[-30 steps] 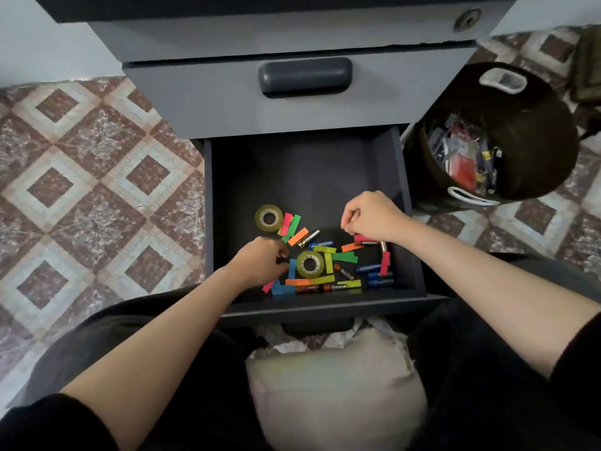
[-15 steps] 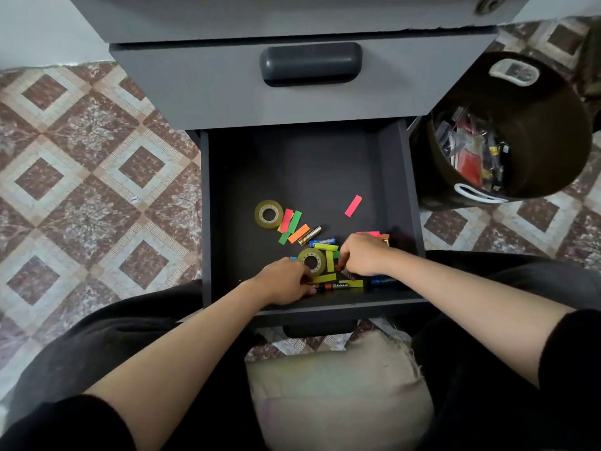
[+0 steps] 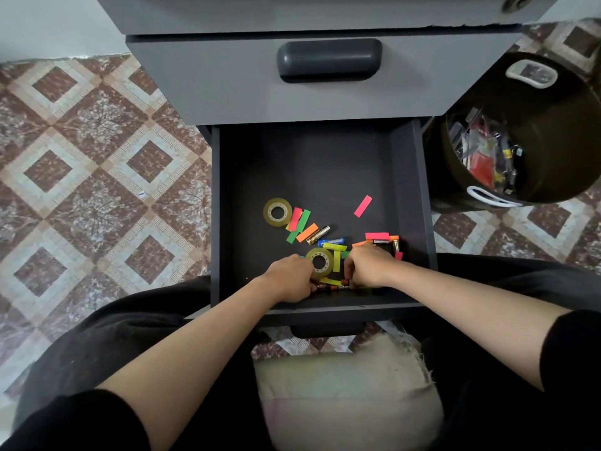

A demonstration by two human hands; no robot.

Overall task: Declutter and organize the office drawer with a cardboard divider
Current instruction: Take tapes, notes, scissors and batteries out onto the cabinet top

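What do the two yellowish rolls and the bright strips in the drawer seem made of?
Rolls: probably plastic adhesive tape, glossy and translucent yellow around a pale core. Strips: likely thin paper, matte neon, lying flat; plastic film is possible.

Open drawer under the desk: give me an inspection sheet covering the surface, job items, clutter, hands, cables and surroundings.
Surface: dark grey open drawer, pulled out, with its contents lying towards the front.
Job's things: one yellowish clear tape roll at the left, a second tape roll between the hands; cardboard divider: nothing seen.
Clutter: neon paper strips and loose batteries are scattered together; a single pink paper strip lies apart, further back on the right.
Hands: left hand and right hand have fingers curled down among the front items; what they grip is hidden.
Cables: nothing seen.
Surroundings: dark round basket of mixed items at the right, patterned tile floor, beige cushion on the lap.
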